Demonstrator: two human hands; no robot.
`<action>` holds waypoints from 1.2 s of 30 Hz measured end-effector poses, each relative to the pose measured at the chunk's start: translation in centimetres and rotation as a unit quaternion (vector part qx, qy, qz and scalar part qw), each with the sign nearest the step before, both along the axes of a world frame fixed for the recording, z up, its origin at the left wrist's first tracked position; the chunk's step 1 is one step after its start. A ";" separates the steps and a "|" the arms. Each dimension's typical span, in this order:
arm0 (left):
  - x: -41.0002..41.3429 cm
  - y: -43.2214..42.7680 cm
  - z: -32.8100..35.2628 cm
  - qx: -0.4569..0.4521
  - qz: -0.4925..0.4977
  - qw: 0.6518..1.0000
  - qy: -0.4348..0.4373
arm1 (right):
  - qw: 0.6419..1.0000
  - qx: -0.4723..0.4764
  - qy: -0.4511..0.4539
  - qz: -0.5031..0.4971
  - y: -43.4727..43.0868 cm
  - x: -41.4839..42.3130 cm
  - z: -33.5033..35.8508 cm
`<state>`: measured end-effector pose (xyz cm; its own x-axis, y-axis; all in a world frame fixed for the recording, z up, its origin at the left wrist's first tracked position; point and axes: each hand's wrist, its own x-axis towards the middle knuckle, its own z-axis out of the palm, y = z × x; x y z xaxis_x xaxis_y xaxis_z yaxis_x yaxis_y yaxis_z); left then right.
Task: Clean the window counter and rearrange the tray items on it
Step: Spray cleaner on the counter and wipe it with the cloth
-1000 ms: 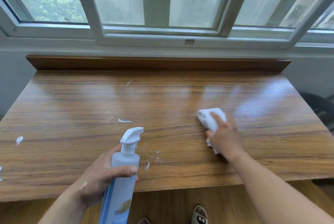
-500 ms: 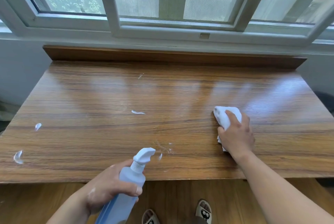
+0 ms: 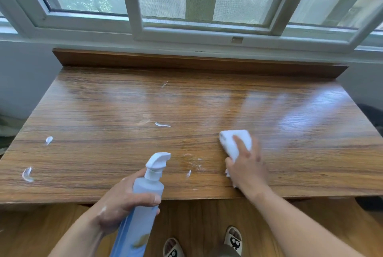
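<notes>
The wooden window counter [image 3: 116,115] fills the middle of the view, with white foam smears [image 3: 162,124] scattered over its left and centre. My right hand [image 3: 247,166] presses a white cloth [image 3: 232,142] flat on the counter, right of centre and near the front edge. My left hand [image 3: 124,202] grips a pale blue spray bottle [image 3: 145,196] with a white trigger nozzle, held at the counter's front edge with the nozzle pointing right. No tray is in view.
A raised wooden ledge [image 3: 186,62] runs along the counter's back, under the white window frame [image 3: 136,22]. Grey walls flank both sides. Below the front edge lie a wood floor and my slippered feet [image 3: 234,240].
My right hand has slid the cloth leftward across the counter. The view has shifted left and tilted down, so more of the counter's left side shows. The bottle stays in my left hand.
</notes>
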<state>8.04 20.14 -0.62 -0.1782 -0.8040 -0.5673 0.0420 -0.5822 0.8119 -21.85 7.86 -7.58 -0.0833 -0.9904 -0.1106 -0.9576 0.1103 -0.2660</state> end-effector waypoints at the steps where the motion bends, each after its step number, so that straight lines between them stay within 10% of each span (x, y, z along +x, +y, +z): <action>1: 0.5 0.2 0.1 0.002 0.004 1.000 0.008 | 1.000 0.003 0.005 0.031 1.5 2.3 -0.3; 9: 3.3 1.2 1.5 -0.002 -0.001 0.999 0.034 | 0.956 -0.023 -0.052 0.287 6.9 14.9 -1.0; 21: 3.7 1.3 1.0 -0.003 -0.026 0.999 0.020 | 0.998 -0.054 0.009 -0.044 1.9 -2.5 -0.2; 30: 4.2 0.5 1.9 -0.016 -0.016 0.999 0.045 | 0.946 -0.039 -0.076 0.313 8.7 17.9 -0.7; 36: 3.0 -1.7 2.2 -0.009 -0.020 0.999 0.036 | 0.984 -0.052 -0.041 0.164 2.9 5.5 -1.3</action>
